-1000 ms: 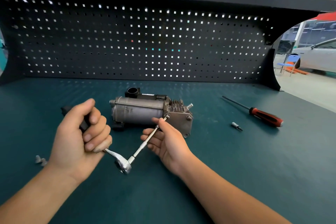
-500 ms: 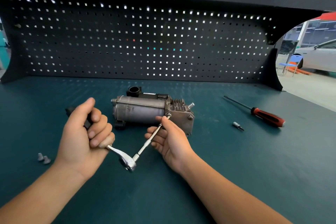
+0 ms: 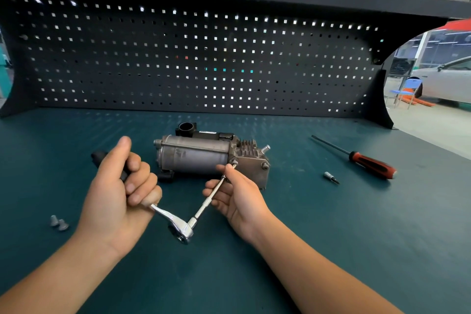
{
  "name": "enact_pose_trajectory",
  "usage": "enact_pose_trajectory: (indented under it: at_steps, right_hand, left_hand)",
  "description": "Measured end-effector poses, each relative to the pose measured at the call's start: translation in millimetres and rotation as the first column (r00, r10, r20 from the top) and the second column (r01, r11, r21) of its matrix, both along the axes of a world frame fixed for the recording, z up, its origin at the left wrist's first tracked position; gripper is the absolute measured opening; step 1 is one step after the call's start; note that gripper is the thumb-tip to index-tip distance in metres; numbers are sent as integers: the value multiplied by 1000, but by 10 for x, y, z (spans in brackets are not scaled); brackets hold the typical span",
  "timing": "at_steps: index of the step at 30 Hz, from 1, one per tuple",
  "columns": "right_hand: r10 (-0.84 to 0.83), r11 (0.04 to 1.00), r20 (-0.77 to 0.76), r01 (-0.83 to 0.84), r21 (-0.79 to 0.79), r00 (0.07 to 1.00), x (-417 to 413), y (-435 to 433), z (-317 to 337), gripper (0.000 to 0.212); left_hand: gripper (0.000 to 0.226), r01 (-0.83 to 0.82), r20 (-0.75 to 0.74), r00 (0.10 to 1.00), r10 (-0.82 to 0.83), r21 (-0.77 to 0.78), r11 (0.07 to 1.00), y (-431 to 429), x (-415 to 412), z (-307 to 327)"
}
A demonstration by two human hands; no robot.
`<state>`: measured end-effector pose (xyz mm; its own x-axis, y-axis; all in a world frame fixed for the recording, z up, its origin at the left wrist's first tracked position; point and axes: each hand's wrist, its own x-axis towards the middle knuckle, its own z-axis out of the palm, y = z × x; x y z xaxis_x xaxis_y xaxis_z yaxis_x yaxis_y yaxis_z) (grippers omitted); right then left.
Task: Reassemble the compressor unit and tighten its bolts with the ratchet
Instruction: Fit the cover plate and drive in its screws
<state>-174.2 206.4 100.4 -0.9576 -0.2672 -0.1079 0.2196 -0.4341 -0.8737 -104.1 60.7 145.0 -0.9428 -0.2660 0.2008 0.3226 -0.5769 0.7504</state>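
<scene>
Gripping ratchet at compressor, hands central, screwdriver well right, pegboard behind

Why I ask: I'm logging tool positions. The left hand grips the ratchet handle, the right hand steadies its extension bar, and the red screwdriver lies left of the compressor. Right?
Not quite: the head view shows the red screwdriver lying right of the compressor, not left. The left hand does grip the ratchet handle, and the right hand steadies its extension bar.
</scene>
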Motion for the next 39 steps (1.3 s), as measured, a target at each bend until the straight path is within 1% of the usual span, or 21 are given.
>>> enact_pose_trajectory:
  at_steps: [9,18,23,25,27,29,32,34,35,36,37,38,39]
  right_hand:
    - [16,999,-11,-15,48,1000,-24,18,13,19]
    - [12,999,-1,-12,32,1000,-44,39,42,22]
    - [26,999,-21,-26,35,999,-48,38,38,20]
    - [47,999,-14,-47,19,999,-48,37,35,19]
    - [66,998,4,-66,-5,998,-55,39,37,17]
    - [73,997,19,-73,-19,997,-57,43,42,17]
    - [74,997,28,-73,-26,997,-60,54,42,18]
    - [79,997,36,-79,-6,996,-67,49,42,20]
    - [81,997,33,-81,5,996,-59,48,48,23]
    - [77,997,29,-78,19,997,-51,47,49,26]
    - [75,997,17,-76,31,997,-48,46,43,27]
    - [73,997,1,-73,37,997,-46,45,33,25]
    - [61,997,-2,-61,43,998,-47,40,31,24]
  left_hand:
    - [39,-13,-29,999,14,18,1000,48,42,8]
    - [38,-42,-11,999,44,122,992,199,136,73]
    - [50,-78,-7,997,79,123,989,214,145,72]
    - [52,-112,-40,993,113,24,993,214,136,81]
    - [51,-153,-112,984,141,-105,983,241,129,91]
    - [47,-173,-193,972,132,-215,961,280,136,95]
    - [41,-191,-313,948,66,-389,901,367,164,98]
    - [35,-168,-379,925,-33,-485,858,444,189,100]
    - [31,-159,-409,907,-99,-551,820,481,198,94]
    - [27,-186,-441,884,-156,-638,747,525,213,89]
    - [24,-229,-468,857,-216,-721,654,574,219,77]
    - [23,-259,-482,834,-269,-772,581,619,223,61]
    - [23,-268,-488,824,-287,-782,563,647,217,47]
